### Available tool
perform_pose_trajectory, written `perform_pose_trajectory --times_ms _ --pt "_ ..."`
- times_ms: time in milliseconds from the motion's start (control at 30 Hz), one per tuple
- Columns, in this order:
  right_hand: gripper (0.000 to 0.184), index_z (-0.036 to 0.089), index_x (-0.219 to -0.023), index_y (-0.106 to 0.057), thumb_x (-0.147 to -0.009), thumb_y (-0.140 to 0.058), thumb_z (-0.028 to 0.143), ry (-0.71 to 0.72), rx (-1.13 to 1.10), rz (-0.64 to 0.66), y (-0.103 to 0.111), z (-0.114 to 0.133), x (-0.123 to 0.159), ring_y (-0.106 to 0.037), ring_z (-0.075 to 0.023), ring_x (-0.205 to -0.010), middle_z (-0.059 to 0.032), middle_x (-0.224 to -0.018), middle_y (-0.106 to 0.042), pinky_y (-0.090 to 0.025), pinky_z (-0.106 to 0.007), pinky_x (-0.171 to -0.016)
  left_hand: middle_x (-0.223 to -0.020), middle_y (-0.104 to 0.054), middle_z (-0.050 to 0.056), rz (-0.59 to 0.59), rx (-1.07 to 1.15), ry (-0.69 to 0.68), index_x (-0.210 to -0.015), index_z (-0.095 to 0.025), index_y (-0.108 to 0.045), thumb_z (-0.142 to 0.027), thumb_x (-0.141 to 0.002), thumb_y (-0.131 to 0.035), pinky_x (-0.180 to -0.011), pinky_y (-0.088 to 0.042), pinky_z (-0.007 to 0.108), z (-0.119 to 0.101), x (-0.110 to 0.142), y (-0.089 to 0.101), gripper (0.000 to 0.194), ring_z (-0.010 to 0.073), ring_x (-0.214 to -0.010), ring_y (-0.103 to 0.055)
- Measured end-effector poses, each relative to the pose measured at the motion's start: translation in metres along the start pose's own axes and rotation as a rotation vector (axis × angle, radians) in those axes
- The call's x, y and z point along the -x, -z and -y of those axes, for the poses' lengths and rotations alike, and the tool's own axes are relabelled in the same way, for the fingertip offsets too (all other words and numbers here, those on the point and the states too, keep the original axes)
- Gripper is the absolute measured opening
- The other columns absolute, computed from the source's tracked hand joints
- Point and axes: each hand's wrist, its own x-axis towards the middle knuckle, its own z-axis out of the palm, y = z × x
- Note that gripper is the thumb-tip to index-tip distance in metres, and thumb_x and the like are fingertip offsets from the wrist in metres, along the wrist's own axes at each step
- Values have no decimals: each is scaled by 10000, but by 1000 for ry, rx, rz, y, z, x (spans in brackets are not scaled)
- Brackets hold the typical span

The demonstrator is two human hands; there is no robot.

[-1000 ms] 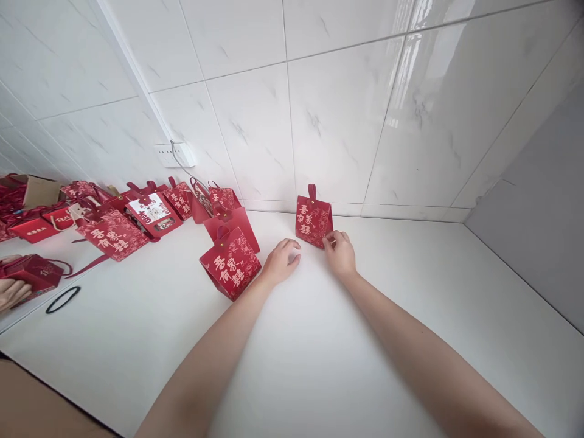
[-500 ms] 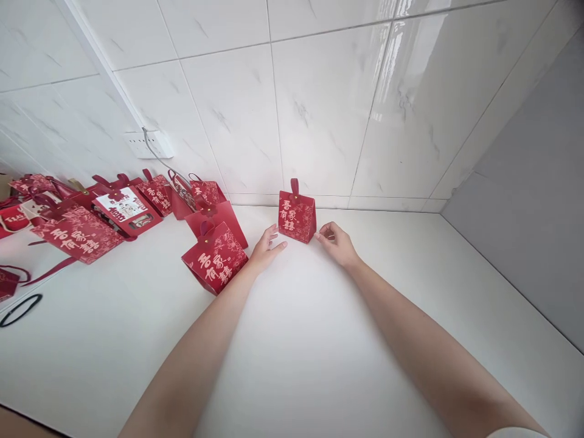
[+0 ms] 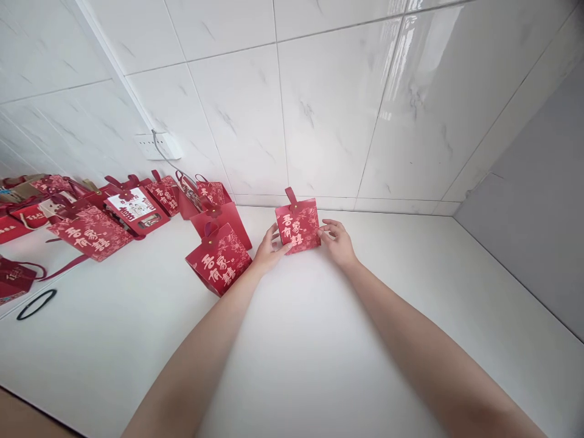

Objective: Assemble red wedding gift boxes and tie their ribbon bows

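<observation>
A small red gift box [image 3: 300, 226] with white characters, a pale flower print and a loop handle on top is between my hands near the wall. My left hand [image 3: 269, 250] has its thumb over the lower left front of the box, with the other fingers at its left side. At the right edge, my right hand [image 3: 339, 244] pinches or presses the box with its thumb; some of its fingers stretch out beyond. The box leans slightly to the left. Just left of my left forearm stands another red gift box [image 3: 221, 258] of the same print.
Several more red gift boxes and bags line the left, among them a box with a white panel [image 3: 132, 207]. A black elastic loop [image 3: 36, 304] lies on the white table [image 3: 292, 353]. Behind are a tiled wall [image 3: 237, 121] and a socket [image 3: 159, 146]; a grey panel [image 3: 529, 182] bounds the right.
The box has turned so its front faces me more squarely and has come slightly nearer. My left thumb has moved onto its front. The view has shifted a little left.
</observation>
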Motion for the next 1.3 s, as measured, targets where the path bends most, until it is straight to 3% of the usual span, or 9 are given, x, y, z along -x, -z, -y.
perform_pose_trajectory --times_ms 167,367,500,867,1100,1300 --pt "237 221 -860 -625 -800 -614 450 -19 -179 289 17 1 4 -522 -232 -1206 -79 -1377 -509 -407 -415 -994 -1351 -534 109 97 129 42 -1244 -191 -478 -381 -712 -741 -1036 -434 400 -3 0 8 623 230 -1202 -543" --pt "577 255 -1186 -522 -678 -765 378 -29 -307 487 24 9 4 -558 -222 -1173 -77 -1274 -602 -415 -440 -1021 -1342 -554 97 241 221 56 -1257 -193 -533 -347 -674 -780 -1081 -396 419 -11 0 17 652 248 -1228 -531" --pt "534 222 -1167 -572 -682 -763 337 -48 -337 578 30 11 2 -562 -236 -1168 -80 -1258 -613 -413 -457 -1038 -1304 -586 102 326 253 87 -1220 -184 -581 -365 -672 -780 -1074 -399 433 -12 0 21 611 265 -1229 -532" --pt "502 217 -1125 -607 -662 -793 277 -78 -387 624 34 10 0 -578 -231 -1127 -58 -1209 -641 -414 -437 -1032 -1241 -628 107 347 310 146 -1169 -166 -622 -354 -650 -793 -1030 -428 451 -14 0 21 578 279 -1176 -562" --pt "428 228 -1054 -624 -674 -795 327 -122 -426 642 33 9 2 -600 -238 -1107 -50 -1213 -645 -434 -441 -1013 -1232 -632 120 356 321 142 -1152 -136 -641 -311 -664 -794 -1031 -412 430 -14 2 23 540 283 -1163 -567" --pt "429 235 -1079 -647 -690 -790 345 -144 -418 603 32 9 2 -600 -237 -1110 -46 -1204 -656 -416 -442 -1035 -1269 -611 93 246 417 82 -1181 -184 -611 -294 -680 -783 -1044 -388 406 -17 4 21 541 253 -1178 -552"
